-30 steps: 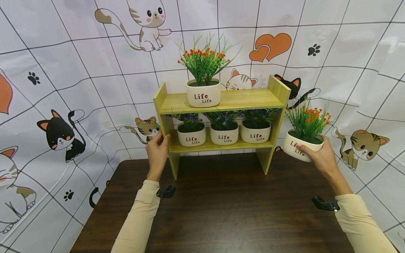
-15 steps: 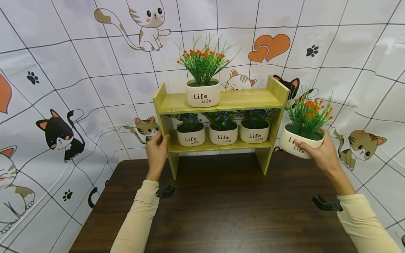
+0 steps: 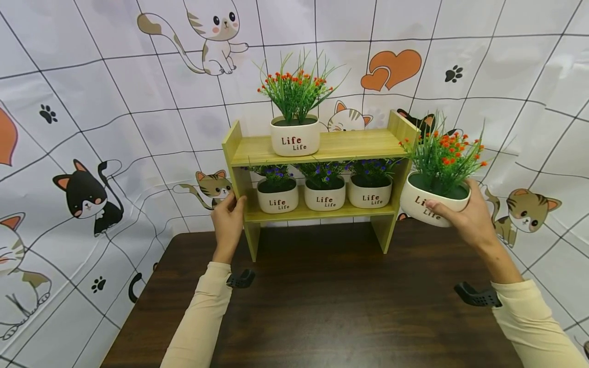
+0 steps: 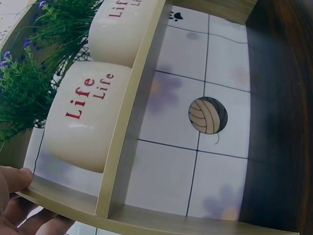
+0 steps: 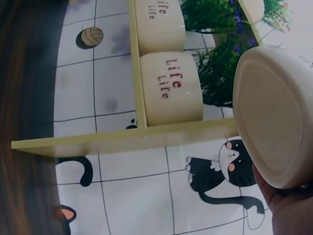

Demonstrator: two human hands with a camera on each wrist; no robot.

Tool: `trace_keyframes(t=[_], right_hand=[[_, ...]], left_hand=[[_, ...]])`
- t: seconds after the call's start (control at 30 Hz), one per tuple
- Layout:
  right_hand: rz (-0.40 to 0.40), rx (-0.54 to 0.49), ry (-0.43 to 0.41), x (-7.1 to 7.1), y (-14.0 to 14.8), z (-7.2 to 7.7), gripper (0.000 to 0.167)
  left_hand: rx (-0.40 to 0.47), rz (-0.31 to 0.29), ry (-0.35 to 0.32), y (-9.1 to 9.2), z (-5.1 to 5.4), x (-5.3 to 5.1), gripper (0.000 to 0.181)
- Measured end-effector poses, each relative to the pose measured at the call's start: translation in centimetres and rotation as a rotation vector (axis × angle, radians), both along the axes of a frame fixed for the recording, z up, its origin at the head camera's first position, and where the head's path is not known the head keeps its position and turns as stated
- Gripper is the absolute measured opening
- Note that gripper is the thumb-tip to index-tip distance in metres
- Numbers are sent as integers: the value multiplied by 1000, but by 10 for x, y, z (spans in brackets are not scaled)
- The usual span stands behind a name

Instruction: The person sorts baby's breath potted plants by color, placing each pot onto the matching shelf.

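Note:
My right hand (image 3: 474,220) grips a white oval flowerpot (image 3: 430,202) with orange flowers, thumb across its front over the "Life" lettering. The pot hangs in the air just right of the wooden shelf's right side; its flat underside (image 5: 271,122) shows in the right wrist view. My left hand (image 3: 227,225) pinches the left side panel of the wooden shelf (image 3: 359,143), thumb inside and fingers outside, as the left wrist view shows. One orange-flowered pot (image 3: 295,137) stands on the top board, left of its middle. Three purple-flowered pots (image 3: 324,194) line the lower board.
The two-tier shelf stands on a dark brown table (image 3: 322,306), close to a white tiled-pattern backdrop (image 3: 161,128) with cartoon cats. The top board's right part (image 3: 363,140) is bare. Raised side panels (image 3: 405,130) edge both ends of the top board.
My right hand has moved the orange-flowered pot left and upward, closer to the shelf's right side. The left hand keeps its place on the left panel.

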State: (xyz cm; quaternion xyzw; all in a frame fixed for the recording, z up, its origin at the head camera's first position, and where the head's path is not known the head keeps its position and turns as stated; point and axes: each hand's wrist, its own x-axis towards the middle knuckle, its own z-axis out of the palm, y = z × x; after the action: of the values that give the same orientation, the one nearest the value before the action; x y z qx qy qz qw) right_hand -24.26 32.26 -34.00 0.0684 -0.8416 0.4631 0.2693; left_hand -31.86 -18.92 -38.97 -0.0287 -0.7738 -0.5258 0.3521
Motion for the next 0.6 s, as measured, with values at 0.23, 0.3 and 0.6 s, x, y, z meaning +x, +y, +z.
trace_keyframes(t=[0.23, 0.3, 0.6], right_hand=[[50, -10, 32, 1, -11, 7, 63], [70, -22, 39, 2, -15, 9, 62], [119, -21, 39, 3, -29, 24, 58]], left_hand=[[-19, 15, 8, -1, -1, -2, 24], [-22, 15, 9, -1, -1, -2, 24], [-13, 7, 8, -1, -2, -2, 24]])
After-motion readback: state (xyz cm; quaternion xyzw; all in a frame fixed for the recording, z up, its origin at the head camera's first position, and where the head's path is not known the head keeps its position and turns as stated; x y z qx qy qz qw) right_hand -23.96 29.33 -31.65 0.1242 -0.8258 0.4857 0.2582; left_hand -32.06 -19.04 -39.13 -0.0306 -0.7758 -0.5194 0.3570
